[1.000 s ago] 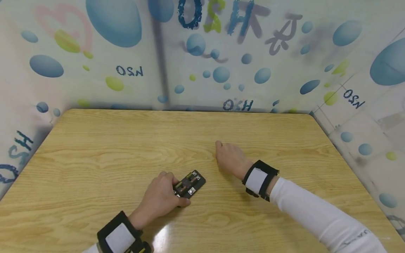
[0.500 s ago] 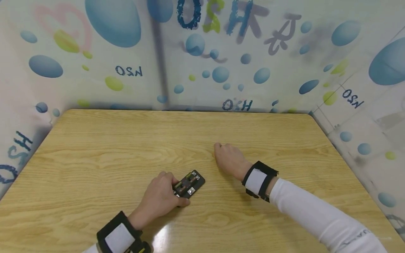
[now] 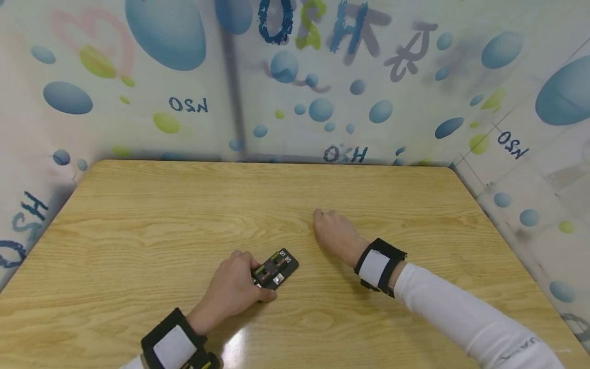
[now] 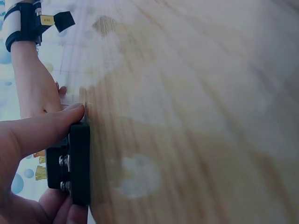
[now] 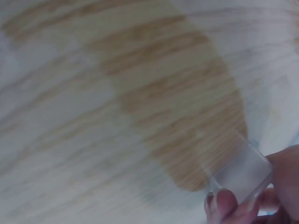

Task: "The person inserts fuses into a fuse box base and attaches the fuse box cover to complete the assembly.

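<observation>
A small flat black block (image 3: pixel 282 267) with metal screws and coppery strips along its top lies at the middle front of the table. My left hand (image 3: pixel 235 284) grips its near end between thumb and fingers. In the left wrist view the block's dark edge (image 4: pixel 80 163) faces the camera, screws showing at the side and brassy tabs beyond. Farther right and back, my right hand (image 3: pixel 336 233) is low over the table with fingers curled. From the right wrist, a clear see-through plastic piece (image 5: pixel 240 172) shows, pinched between thumb and fingers (image 5: pixel 226 203); the head view hides it behind the hand.
The light wooden table (image 3: pixel 184 205) reaches back to a wall (image 3: pixel 286 128) printed with blue and green bubbles and letters. Another wall runs along the right side. Black wrist straps (image 3: pixel 380 264) with white patches sit on both forearms.
</observation>
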Demonstrator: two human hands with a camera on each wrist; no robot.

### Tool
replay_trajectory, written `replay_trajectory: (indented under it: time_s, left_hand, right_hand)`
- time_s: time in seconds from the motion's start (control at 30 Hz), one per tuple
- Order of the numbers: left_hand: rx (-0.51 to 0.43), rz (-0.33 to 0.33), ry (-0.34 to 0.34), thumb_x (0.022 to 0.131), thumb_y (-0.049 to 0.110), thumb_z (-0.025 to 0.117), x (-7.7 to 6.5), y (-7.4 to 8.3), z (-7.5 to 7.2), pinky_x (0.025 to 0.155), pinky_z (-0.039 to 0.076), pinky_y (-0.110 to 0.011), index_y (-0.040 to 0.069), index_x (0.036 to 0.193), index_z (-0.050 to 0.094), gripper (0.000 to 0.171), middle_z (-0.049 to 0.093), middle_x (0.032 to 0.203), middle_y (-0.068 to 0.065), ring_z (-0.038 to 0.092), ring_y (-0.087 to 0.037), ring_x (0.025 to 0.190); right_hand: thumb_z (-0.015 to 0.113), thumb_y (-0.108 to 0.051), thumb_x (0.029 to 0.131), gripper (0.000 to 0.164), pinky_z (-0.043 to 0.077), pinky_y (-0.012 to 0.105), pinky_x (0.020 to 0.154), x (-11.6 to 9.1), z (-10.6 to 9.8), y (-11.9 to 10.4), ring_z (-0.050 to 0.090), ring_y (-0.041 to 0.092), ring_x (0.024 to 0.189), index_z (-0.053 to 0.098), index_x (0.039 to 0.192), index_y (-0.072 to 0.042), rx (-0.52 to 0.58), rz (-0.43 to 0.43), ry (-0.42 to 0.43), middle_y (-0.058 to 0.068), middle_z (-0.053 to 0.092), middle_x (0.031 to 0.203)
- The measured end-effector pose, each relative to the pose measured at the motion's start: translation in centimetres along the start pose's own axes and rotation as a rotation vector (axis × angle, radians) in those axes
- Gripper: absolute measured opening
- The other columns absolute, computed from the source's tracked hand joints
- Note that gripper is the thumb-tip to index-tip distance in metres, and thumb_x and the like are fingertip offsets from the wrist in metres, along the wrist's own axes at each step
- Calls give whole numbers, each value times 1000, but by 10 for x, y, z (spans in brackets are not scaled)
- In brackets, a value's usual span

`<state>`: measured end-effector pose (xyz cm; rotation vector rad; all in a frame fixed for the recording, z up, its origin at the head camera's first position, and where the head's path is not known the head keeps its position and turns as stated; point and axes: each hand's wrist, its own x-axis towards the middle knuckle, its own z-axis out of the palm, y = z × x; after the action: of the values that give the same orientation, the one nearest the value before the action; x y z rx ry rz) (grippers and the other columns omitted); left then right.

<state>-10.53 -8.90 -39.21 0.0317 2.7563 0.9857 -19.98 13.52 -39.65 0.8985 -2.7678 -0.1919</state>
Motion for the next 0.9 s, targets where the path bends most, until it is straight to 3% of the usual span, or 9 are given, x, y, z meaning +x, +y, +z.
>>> replay_trajectory:
  time_s: [0.3,0.6,0.77,0.9]
  left_hand:
    - [7,13,7,53,33,95,1,-1,1,65,41,-29,2,96,67,60,57,88,-5,51,-18,75]
    - [10,4,3,53,32,95,0,0,0,64,41,-28,0,99,68,62,58,88,-6,52,-18,75]
    - [10,0,-1,53,32,95,0,0,0,64,41,-28,1,99,68,62,58,89,-6,52,-18,75]
    - [8,-3,-4,53,33,95,0,0,-1,64,41,-28,1,98,68,61,58,88,-6,52,-18,76]
  right_hand:
    - [55,-4,97,12,51,28,46,2,-2,1,61,14,58,56,87,2,106,65,-75,11,61,66]
    - [44,-15,104,15,30,23,42,5,-11,12,43,12,49,52,100,-3,345,186,-279,1,44,60]
    - [45,-19,104,13,28,24,44,4,-15,19,41,14,53,50,101,-9,344,156,-260,0,40,63]
    - [45,-20,104,13,30,24,46,4,-20,21,43,16,56,52,110,-10,326,116,-225,4,47,68]
